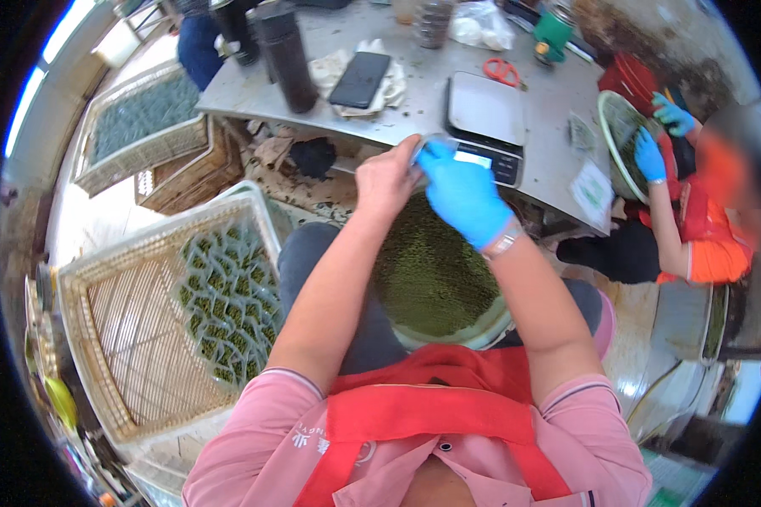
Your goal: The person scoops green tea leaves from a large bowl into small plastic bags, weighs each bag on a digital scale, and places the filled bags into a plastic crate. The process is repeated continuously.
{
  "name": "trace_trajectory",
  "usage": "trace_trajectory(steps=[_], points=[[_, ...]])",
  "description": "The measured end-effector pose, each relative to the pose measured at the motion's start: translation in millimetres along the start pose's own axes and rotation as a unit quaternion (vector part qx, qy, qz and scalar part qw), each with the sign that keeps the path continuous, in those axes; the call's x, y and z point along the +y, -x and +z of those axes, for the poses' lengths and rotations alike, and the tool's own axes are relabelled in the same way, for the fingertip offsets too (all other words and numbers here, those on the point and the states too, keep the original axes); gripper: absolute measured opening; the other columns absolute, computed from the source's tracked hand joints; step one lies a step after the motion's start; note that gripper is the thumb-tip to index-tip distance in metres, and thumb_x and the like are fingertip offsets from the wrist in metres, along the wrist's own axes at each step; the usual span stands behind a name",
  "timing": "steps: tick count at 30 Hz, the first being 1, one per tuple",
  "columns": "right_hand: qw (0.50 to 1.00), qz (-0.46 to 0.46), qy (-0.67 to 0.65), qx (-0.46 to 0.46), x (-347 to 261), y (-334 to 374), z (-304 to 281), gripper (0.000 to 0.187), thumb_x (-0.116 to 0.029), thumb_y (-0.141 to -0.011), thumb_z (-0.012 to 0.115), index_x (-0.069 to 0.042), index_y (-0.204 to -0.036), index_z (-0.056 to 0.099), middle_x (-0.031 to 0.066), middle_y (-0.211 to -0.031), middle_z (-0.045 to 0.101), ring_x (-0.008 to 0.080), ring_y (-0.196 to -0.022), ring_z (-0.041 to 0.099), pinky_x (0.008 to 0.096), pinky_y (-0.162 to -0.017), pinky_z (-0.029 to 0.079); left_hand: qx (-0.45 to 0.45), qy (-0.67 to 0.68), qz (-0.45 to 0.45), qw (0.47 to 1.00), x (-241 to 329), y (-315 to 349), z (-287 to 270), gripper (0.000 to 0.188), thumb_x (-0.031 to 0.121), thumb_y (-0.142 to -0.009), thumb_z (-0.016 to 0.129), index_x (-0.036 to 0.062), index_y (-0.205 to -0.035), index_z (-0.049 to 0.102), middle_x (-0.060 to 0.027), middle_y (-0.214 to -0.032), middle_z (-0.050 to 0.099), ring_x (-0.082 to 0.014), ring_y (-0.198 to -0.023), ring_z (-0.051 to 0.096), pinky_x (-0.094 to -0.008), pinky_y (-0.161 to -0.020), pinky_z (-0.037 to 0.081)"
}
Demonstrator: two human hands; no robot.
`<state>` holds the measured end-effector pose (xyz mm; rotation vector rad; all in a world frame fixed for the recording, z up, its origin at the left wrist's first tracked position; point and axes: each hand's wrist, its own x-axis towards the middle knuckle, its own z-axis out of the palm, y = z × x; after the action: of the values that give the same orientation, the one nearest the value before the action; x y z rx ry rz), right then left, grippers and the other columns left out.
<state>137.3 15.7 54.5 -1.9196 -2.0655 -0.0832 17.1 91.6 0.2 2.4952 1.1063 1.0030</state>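
Note:
My bare left hand (384, 182) pinches one side of a small clear plastic bag (436, 140) in front of the table edge. My right hand (467, 194), in a blue glove, is closed at the bag's other side, and its fingers partly hide it. What the bag contains cannot be made out. Below both hands, a wide pale basin (482, 331) full of loose dried green tea leaves (435, 270) rests between my legs. A flat digital scale (486, 110) with a lit display stands on the table just beyond my right hand.
On my left, a cream plastic crate (135, 329) holds rows of filled clear bags (228, 304). Further crates (148, 118) are behind it. The metal table (397, 51) bears a phone (360, 80), a dark flask (286, 55) and red scissors (500, 72). A blue-gloved co-worker (706, 203) handles a basket at right.

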Motion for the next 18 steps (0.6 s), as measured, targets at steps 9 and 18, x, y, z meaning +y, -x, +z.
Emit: trace_trajectory(steps=[9,18], points=[[0.841,-0.002,-0.54,-0.007,49,18,-34,0.035,-0.006,-0.084,0.054,-0.005,-0.119,0.058,0.0134,-0.112,0.062,0.0185,-0.081,0.065,0.0302,-0.076,0.053,-0.083,0.029,-0.163,0.983,16,-6,-16,0.044,0.03,-0.078,0.067,0.0172,-0.118,0.057,-0.0135,-0.091,0.067,-0.0312,-0.082,0.064,-0.0379,-0.068,0.05],[0.649,0.42,-0.574,0.272,282,59,-31,0.038,-0.027,-0.089,0.057,-0.015,-0.124,0.052,0.0078,-0.11,0.058,0.019,-0.079,0.062,0.0289,-0.062,0.048,-0.032,0.22,-0.277,0.935,-12,-8,1,0.063,0.049,-0.072,0.071,0.0118,-0.12,0.057,-0.0146,-0.106,0.066,-0.0267,-0.094,0.065,-0.0338,-0.082,0.048]])
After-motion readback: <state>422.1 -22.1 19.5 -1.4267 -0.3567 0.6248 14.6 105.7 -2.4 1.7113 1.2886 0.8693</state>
